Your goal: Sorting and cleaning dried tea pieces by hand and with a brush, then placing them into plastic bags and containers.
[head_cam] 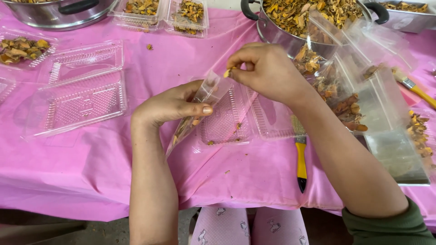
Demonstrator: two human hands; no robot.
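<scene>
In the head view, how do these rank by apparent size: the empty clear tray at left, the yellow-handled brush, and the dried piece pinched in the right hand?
Largest to smallest, as they look:
1. Empty clear tray
2. Yellow-handled brush, though the arm partly hides it
3. Dried piece in the right hand, plainly smallest

Your table's pink cloth (91, 163) has clear clamshell trays (77, 102), steel pots of dried slices (290, 27), filled bags (345, 109) and yellow-handled brushes (301, 159) on it.
</scene>
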